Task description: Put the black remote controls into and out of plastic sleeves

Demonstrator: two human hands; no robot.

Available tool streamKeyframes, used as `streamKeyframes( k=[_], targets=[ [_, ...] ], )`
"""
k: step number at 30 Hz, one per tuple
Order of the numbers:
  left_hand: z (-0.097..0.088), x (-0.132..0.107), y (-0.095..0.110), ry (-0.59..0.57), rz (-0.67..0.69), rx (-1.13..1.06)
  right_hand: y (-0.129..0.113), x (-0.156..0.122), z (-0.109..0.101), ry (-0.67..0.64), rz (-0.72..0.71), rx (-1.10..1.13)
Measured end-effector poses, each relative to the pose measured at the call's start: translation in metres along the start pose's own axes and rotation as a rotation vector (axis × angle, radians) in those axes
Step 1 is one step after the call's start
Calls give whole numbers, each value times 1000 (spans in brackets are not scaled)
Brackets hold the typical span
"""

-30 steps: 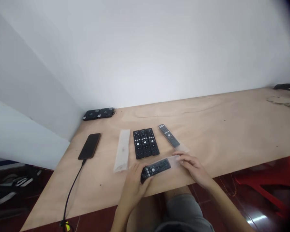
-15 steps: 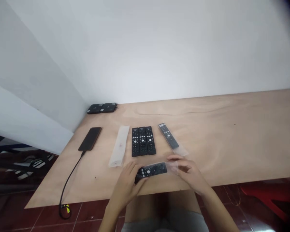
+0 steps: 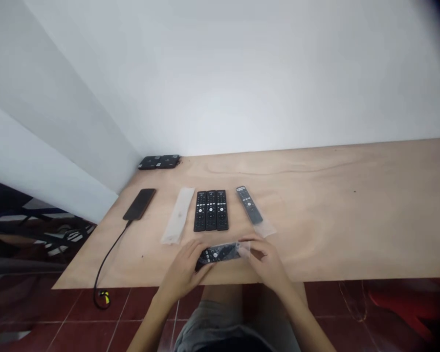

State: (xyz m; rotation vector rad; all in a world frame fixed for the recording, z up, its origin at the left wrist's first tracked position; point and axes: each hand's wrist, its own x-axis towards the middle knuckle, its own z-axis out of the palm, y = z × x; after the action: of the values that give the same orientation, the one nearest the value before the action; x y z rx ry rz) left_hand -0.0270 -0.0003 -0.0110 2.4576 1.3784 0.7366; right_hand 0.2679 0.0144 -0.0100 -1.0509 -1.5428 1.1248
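Observation:
Near the table's front edge, a black remote control (image 3: 223,252) lies sideways inside a clear plastic sleeve (image 3: 245,248). My left hand (image 3: 183,269) is closed around its left end, thumb below and fingers above. At the other end, my right hand (image 3: 266,261) pinches the sleeve where it reaches past the remote. Just beyond my hands, three bare black remotes (image 3: 210,210) lie side by side. To their right rests another remote in a sleeve (image 3: 250,204), tilted, with loose plastic at its near end. An unfilled translucent sleeve (image 3: 178,215) lies flat to their left.
A dark phone (image 3: 140,204) sits at the left, its black cable (image 3: 108,261) hanging over the table edge. Two black boxes (image 3: 158,162) stand in the far left corner against the white wall (image 3: 242,73). The wooden tabletop (image 3: 352,220) stretches to the right.
My right hand has moved in towards the left, closer to the remote's end, and now pinches the sleeve there. My left hand keeps its hold. The whole view has shifted slightly.

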Motion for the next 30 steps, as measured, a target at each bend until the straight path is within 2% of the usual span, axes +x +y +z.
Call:
streamKeyframes(
  k=[5,13,19,23,25,27,30],
  targets=[
    [1,-2,0,-10,23,53,-1,2,0,5,-12,64],
    [2,-4,-2,-11,8,38,7,2,3,-18,74,70],
    [1,-2,-1,-35,-16,40,14,-13,-18,54,158,103],
    [-1,-4,-3,-35,-56,21,28,-33,-48,234,225,117],
    [-3,-6,-3,-26,-70,14,33,-46,-68,382,306,120],
    [-5,-6,-3,-48,-70,8,33,-58,-88,485,366,56],
    [-7,-6,-4,-72,-44,1,27,-74,-109,703,381,-80]
  ],
)
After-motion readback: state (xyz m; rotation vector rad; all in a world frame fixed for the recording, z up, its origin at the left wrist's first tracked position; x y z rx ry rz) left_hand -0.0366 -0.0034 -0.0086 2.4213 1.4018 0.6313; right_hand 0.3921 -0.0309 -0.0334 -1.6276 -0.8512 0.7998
